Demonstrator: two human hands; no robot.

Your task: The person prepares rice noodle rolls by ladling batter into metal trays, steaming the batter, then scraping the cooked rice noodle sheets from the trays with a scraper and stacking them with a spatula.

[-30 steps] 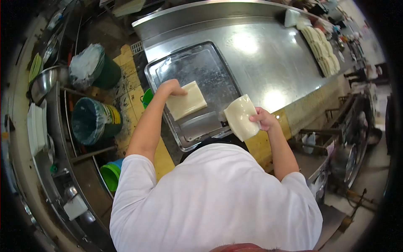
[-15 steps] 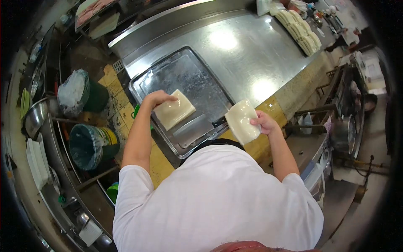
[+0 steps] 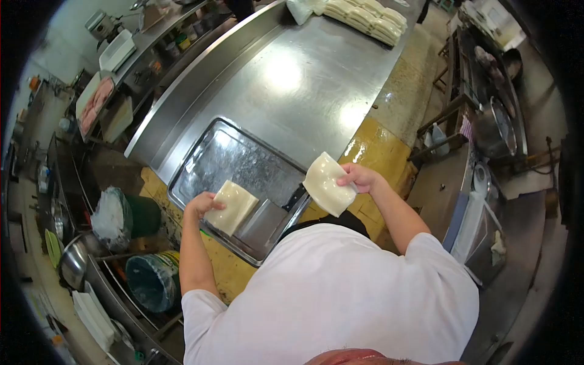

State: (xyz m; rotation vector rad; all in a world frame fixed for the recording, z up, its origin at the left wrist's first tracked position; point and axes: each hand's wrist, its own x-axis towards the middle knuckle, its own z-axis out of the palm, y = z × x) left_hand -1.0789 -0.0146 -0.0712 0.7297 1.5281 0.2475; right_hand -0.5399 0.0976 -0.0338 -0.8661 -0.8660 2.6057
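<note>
Left hand point(image 3: 204, 204) is nearest me, at the near left corner of the tray point(image 3: 201, 159). Grip is curled over the edge of the flat slab point(image 3: 233, 208), fingers on top. The thumb is hidden, so I cannot tell if that's a real pinch or only pressing down. That slab lies flat in the tray, just beside the cleaver point(image 3: 263, 222), maybe touching the blade.

Right hand point(image 3: 360, 177) is raised, off the tray's near right corner. Its grip pinches the lifted slab point(image 3: 325, 184) by one edge, and the rest hangs free and bent. This slab is over the yellow floor point(image 3: 380, 149), not over the table point(image 3: 292, 79).

Risks:
- The lifted slab looks soft and is held at one edge only, so it could stretch, fold on itself or slip out. It would then land on the floor, since nothing is under it.
- My left fingers are close to the cleaver, and a sideways slide of the flat slab could run them into the blade.
- The tray sits at the table's near edge, and I can't tell how much of it is supported. A hard press on that corner might tip it.

Further off, a stack of slabs point(image 3: 365, 15) sits at the table's far edge, well apart.
</note>
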